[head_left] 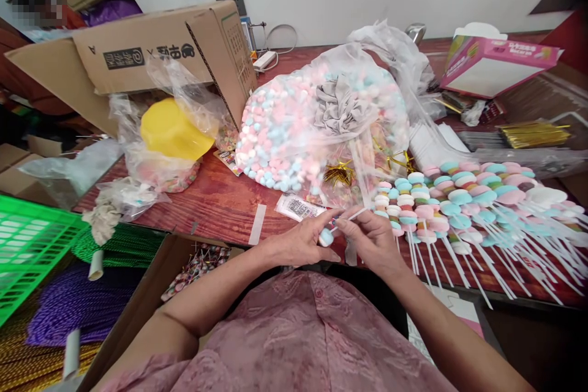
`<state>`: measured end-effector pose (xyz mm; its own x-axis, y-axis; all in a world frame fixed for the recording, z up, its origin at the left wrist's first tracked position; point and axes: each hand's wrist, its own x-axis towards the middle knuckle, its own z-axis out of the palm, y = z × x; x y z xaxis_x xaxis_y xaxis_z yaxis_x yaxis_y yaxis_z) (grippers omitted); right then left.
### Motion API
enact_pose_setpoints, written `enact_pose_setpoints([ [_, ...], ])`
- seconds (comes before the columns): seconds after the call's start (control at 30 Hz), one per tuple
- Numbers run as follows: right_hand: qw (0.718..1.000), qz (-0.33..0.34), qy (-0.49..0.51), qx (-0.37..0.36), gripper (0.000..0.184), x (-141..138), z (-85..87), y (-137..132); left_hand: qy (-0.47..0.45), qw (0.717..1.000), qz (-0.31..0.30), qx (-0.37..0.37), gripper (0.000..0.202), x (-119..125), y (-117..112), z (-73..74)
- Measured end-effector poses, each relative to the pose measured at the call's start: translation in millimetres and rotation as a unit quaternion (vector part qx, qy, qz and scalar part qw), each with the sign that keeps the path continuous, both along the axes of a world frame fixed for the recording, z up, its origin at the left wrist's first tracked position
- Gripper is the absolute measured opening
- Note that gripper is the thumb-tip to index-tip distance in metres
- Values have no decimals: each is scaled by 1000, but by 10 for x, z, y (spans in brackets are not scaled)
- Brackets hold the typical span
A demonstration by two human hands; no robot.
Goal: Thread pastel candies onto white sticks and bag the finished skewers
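Note:
My left hand (301, 242) pinches a small pale blue marshmallow (326, 236) at the near edge of the red wooden table (220, 199). My right hand (372, 239) grips a thin white stick (353, 215), its lower end meeting the marshmallow. Both hands are closed and nearly touch. Just behind them lies a big clear bag of pink, blue and white marshmallows (294, 128). To the right, several finished marshmallow skewers (452, 196) lie side by side, sticks pointing toward me.
A cardboard box (160, 52) lies on its side at the back left, with a yellow lid in a plastic bag (172, 131) before it. A pink box (491, 64) and gold twist ties (533, 133) sit at the right. A green crate (30, 248) and rolls of cord stand at the lower left.

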<state>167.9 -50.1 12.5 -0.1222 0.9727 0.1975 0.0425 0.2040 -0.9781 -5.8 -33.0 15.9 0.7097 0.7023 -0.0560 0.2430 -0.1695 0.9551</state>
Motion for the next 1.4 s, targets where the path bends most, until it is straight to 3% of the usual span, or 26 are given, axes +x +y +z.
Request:
enact_pose_setpoints([
  [0.17, 999, 44, -15, 1, 27, -170, -121, -63, -22, 996, 38, -80, 94, -4, -28, 30],
  [0.3, 996, 29, 62, -61, 28, -70, -87, -30, -22, 985, 21, -167, 116, -142, 2, -16],
  [0.37, 990, 7, 113, -78, 25, 24, -37, 23, -20, 979, -14, -200, 101, -205, 11, -65],
  [0.43, 989, 0, 132, -71, 21, 97, 26, 82, -28, 967, -38, -249, 69, -226, 1, -114],
  [0.53, 993, 1, 105, -47, 22, 103, 102, 135, -43, 952, -3, -304, 51, -188, -34, -132],
  [0.77, 995, 59, 55, -62, 27, -136, -19, 57, 19, 962, 57, -266, 38, -97, -69, -85],
  [0.87, 995, 47, 65, -67, 18, -110, -36, 85, -7, 971, 93, -219, 34, -57, -66, -132],
  [1.0, 1000, 28, 12, 1, 10, -42, 74, 180, -45, 982, 103, -155, 35, -13, -78, -118],
  [1.1, 994, 69, -66, 48, 17, -5, 142, 234, -35, 967, 72, -241, 45, -66, -84, -76],
  [1.17, 995, 55, -67, 54, 15, 43, 149, 264, -87, 945, 69, -307, 51, -136, -68, -74],
  [1.27, 999, 11, -28, 42, 10, 111, 107, 296, -177, 908, 106, -365, 51, -208, -33, -111],
  [1.4, 999, 15, -21, 40, 10, 31, -16, 265, -197, 891, 189, -362, 44, -162, -51, -191],
])
